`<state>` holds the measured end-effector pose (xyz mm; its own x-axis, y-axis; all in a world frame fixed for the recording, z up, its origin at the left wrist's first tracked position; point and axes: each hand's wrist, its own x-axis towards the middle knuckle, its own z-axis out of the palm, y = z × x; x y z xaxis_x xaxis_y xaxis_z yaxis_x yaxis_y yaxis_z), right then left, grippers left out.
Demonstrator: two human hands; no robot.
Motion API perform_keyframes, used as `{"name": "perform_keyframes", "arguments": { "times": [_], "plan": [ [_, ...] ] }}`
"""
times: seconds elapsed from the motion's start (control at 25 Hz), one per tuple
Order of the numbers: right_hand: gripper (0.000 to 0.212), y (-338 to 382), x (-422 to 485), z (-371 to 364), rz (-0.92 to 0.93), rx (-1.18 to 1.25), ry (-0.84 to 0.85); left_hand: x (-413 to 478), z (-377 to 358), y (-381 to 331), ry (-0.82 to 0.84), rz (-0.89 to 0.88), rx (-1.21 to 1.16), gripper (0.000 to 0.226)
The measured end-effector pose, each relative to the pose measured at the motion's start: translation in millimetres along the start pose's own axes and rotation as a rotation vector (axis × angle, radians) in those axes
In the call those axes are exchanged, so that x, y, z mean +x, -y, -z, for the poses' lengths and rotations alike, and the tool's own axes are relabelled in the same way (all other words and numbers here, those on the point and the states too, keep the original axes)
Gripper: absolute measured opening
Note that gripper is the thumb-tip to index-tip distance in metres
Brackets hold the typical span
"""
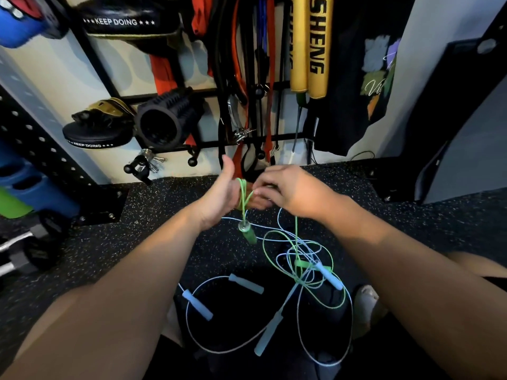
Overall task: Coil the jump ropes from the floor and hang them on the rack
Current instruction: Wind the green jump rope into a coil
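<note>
Green rope [242,193], handle [249,235] seemingly near-vertical, cord-end up.

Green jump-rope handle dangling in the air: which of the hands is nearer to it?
Left. The left hand is just above-left of the dangling green plastic handle, whose green cord loops round that hand; the right hand pinches that cord higher up, to the right.

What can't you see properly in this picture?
Head view only:
- Turns of green rope on the left hand: blurred, partly behind the right hand.
- Rack top: cut off by the upper edge.
- Which blue ropes cross over which: cords too thin, tangled.
</note>
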<state>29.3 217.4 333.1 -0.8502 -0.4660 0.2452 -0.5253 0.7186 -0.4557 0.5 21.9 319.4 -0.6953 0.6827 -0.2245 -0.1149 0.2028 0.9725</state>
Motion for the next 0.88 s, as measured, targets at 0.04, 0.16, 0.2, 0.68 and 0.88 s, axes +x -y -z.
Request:
{"name": "perform_keyframes", "arguments": {
  "times": [0.04,0.16,0.2,0.68,0.88],
  "plan": [
    [0.018,-3.0,0.7,4.2,-0.005,0.006,-0.025,-1.1,-4.5,-0.2,0.056,0.028,0.012,0.131],
    [0.022,-11.8,0.4,10.4,-0.022,0.077,-0.078,-1.6,-9.9,-3.9,0.112,0.123,-0.088,0.118],
    [0.022,-12.8,-0.3,9.9,-0.033,0.114,-0.074,-1.9,-9.4,-5.9,0.138,0.139,-0.146,0.115],
    [0.033,-23.9,-5.6,-52.9,-0.438,0.628,-0.019,-4.9,-11.7,-14.4,0.105,-0.103,-0.853,0.127],
    [0.036,-38.4,-12.7,-65.7,-0.473,0.567,0.185,-5.9,10.3,-19.8,-0.028,-0.251,-0.921,0.139]
  ]
}}
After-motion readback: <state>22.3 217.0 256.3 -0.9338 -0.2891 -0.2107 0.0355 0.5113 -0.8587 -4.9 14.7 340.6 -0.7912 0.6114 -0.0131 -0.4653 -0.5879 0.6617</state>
